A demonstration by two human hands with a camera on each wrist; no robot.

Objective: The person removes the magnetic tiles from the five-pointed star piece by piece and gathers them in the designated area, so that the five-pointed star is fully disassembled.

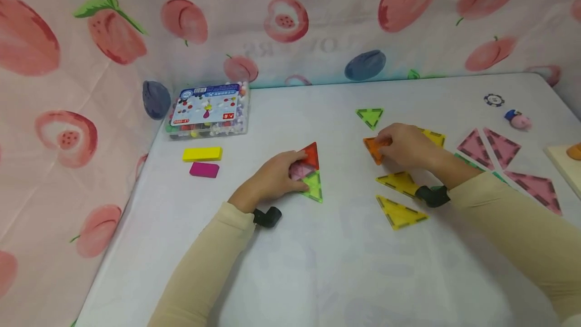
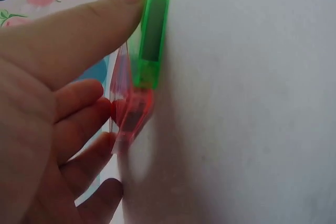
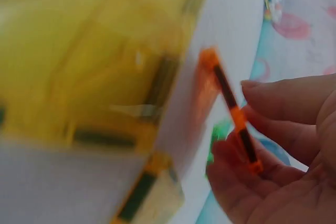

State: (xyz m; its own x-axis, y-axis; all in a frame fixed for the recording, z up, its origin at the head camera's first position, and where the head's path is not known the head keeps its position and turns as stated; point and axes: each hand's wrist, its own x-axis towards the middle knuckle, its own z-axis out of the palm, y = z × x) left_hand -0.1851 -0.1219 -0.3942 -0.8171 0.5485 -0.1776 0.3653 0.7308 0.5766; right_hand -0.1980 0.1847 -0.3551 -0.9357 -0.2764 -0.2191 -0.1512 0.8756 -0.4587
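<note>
My left hand [image 1: 272, 174] holds a small cluster of translucent magnetic tiles at the middle of the table. In it a red triangle [image 1: 311, 156], a pink tile [image 1: 299, 171] and a light green triangle [image 1: 314, 185] lie edge to edge. The left wrist view shows the thumb against the green tile [image 2: 154, 30] and fingers at the pink one. To the right, my right hand [image 1: 405, 146] pinches an orange triangular magnetic tile [image 1: 371, 147]. That orange tile [image 3: 232, 103] is tilted up between thumb and fingers in the right wrist view.
Yellow triangular tiles [image 1: 399, 213] lie around the right forearm, a green triangle [image 1: 370, 117] beyond the hand. Pink tiles [image 1: 476, 148], a poker chip [image 1: 494, 100] and a small figurine [image 1: 518, 119] sit farther right. At left are a box of beads [image 1: 206, 107], a yellow block [image 1: 202, 154] and a magenta block [image 1: 204, 170].
</note>
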